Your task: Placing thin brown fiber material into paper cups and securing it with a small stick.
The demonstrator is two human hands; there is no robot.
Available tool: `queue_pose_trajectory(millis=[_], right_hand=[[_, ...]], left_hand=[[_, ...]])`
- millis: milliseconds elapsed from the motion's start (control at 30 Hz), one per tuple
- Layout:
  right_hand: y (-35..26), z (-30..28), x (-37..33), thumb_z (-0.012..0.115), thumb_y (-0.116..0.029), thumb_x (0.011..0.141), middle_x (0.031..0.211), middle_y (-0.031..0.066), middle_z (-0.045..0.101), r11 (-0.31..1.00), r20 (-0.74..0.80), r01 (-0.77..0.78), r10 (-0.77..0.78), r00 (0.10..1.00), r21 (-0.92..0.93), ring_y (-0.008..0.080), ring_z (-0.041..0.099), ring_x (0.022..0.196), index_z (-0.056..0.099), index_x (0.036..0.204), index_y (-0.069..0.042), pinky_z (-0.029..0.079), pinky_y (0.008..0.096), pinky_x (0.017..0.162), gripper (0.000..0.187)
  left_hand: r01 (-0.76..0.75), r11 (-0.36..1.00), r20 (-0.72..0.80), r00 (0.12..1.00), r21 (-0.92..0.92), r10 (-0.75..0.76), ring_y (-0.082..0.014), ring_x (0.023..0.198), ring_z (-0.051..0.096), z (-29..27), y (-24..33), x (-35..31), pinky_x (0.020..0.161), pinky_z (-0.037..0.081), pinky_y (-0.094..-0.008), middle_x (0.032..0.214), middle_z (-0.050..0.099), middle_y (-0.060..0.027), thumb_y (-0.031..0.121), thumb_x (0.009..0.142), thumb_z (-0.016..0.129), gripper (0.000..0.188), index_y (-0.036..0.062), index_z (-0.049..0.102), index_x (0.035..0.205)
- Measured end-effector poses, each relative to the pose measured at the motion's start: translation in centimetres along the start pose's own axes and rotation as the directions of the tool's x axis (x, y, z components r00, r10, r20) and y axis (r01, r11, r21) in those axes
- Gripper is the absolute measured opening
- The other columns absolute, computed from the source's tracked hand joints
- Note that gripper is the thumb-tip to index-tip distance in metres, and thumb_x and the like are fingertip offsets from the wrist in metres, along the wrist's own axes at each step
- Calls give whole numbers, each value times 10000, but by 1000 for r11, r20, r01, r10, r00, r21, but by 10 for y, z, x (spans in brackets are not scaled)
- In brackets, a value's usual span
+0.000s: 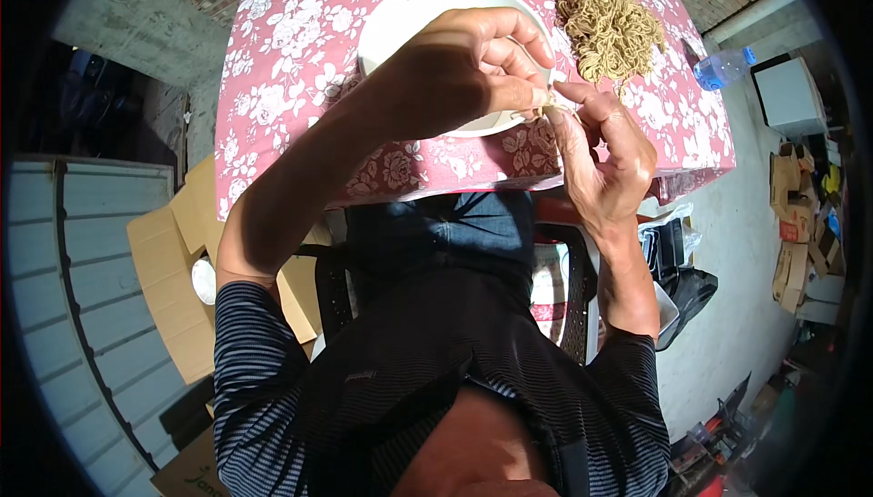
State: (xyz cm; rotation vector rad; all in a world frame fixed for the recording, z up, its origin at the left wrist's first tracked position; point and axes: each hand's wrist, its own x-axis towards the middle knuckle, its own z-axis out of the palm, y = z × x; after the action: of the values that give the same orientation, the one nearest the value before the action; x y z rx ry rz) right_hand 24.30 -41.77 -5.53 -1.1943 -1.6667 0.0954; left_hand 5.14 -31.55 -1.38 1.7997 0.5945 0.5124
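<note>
Outdoors, on a concrete floor, a table with a pink tablecloth printed with white flowers (300, 51) carries a round white plate (391, 24) and a heap of tan dried fibre strands (609, 24). Above the table's near edge, the left hand (455, 70) and the right hand (600, 147) meet. Both close their fingertips on a small bunch of tan strands (546, 112), pinched between them. I judge the thin strands may slip or break if the fingers pull too hard, and loose pieces may fall past the plate. A clear plastic bottle (723, 67) lies at the right.
</note>
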Motion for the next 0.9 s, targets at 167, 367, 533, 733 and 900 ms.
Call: queue_pose_trajectory(millis=[167, 367, 533, 733, 900], right_hand=[[6, 2, 1, 767, 48, 867, 774, 95, 667, 988, -17, 146, -147, 989, -51, 151, 582, 607, 688, 962, 24, 437, 287, 531, 126], [5, 2, -5, 716, 4, 933, 788, 60, 664, 983, 23, -156, 154, 988, 98, 89, 553, 620, 673, 943, 25, 417, 249, 542, 49], [7, -4, -5, 667, -29, 974, 729, -52, 595, 910, 85, -349, 338, 937, 222, 2, 471, 629, 687, 959, 13, 372, 193, 551, 49], [-1, -9, 5, 671, -32, 981, 725, -27, 628, 864, 160, -420, 390, 907, 278, 15, 521, 641, 698, 965, 32, 423, 205, 565, 72], [-4, -21, 12, 719, -64, 963, 732, 66, 700, 921, 323, -363, 303, 897, 144, 78, 595, 630, 737, 954, 38, 472, 257, 569, 104]], left_hand=[[3, 998, 2, 1000, -67, -3, -178, 906, 740, 1, 1, -2, 855, 577, -293, 1005, 745, -129, 68, 936, 713, 285, -20, 603, 1184], [28, 999, 39, 999, -31, -27, -149, 869, 727, -3, -2, -3, 832, 575, -285, 971, 739, -112, 72, 940, 689, 275, -8, 619, 1194], [6, 988, 36, 999, 152, -11, -93, 794, 662, -11, -2, -9, 750, 518, -248, 893, 695, -32, 121, 965, 643, 233, 35, 661, 1181], [-108, 920, -20, 992, 376, 125, -75, 634, 536, 0, 2, -15, 611, 435, -271, 708, 575, 3, 136, 901, 770, 152, 60, 759, 1032], [-330, 751, -66, 894, 573, 443, -162, 612, 576, 6, -3, -19, 593, 457, -313, 709, 622, -48, 129, 870, 792, 122, 70, 765, 974]])
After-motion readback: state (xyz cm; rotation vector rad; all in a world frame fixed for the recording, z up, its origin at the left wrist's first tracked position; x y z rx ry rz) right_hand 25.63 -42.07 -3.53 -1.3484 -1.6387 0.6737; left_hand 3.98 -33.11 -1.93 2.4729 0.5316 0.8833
